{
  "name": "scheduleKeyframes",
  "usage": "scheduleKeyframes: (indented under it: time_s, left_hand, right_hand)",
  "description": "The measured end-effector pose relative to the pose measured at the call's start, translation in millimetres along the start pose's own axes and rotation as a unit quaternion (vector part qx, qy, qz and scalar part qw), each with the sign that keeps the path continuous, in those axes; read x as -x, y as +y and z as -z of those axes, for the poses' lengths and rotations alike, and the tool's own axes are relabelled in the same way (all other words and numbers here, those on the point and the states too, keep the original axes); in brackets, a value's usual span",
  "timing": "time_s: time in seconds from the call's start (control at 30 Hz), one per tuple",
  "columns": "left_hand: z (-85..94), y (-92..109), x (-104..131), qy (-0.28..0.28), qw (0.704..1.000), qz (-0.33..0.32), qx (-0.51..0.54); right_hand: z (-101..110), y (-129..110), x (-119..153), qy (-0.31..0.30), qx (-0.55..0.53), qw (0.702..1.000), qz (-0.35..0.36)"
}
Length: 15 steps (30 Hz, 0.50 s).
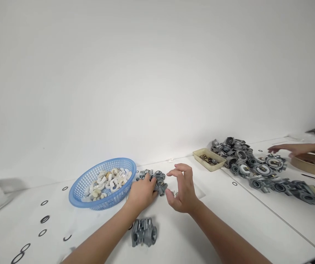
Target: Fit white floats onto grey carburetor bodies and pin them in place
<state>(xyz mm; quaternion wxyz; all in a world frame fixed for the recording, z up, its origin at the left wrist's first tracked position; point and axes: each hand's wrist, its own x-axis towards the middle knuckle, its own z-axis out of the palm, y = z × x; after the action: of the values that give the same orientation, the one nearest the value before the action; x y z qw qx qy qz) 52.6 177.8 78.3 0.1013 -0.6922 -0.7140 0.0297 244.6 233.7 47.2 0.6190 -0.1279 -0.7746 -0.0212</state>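
Several grey metal castings point(160, 186) lie together at the middle of the white table. My left hand point(143, 190) reaches onto them from the left, its fingers bent over the parts; whether it grips one is hidden. To their right, my right hand point(183, 189) is raised with thumb and fingers apart and nothing between them. A single grey casting point(144, 232) rests nearer to me, below my left hand. Left of that hand stands a blue basket point(77, 200) holding white curved plastic pieces point(110, 181).
Black rings point(45, 219) lie scattered on the left. A cream tray point(211, 167) with small rings stands right of centre, beside a large pile of grey castings point(240, 156). At the far right, another person's hand point(292, 148) is over a round container point(311, 167).
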Motion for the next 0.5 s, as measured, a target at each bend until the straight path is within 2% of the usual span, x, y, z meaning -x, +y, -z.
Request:
scheduleKeyframes:
  time_s: [0.2,0.5]
  left_hand:
    - [-2.7,-0.5,-4.6,0.014,1.0,0.003,0.024]
    - [-14.2,-12.1,21.0,0.037,0.999,0.001,0.027]
  right_hand:
    - [-8.0,-5.1,6.4,-0.025,-0.001,1.0,-0.01]
    - [-10.3,1.7,10.7,-0.014,0.024,0.995,-0.093]
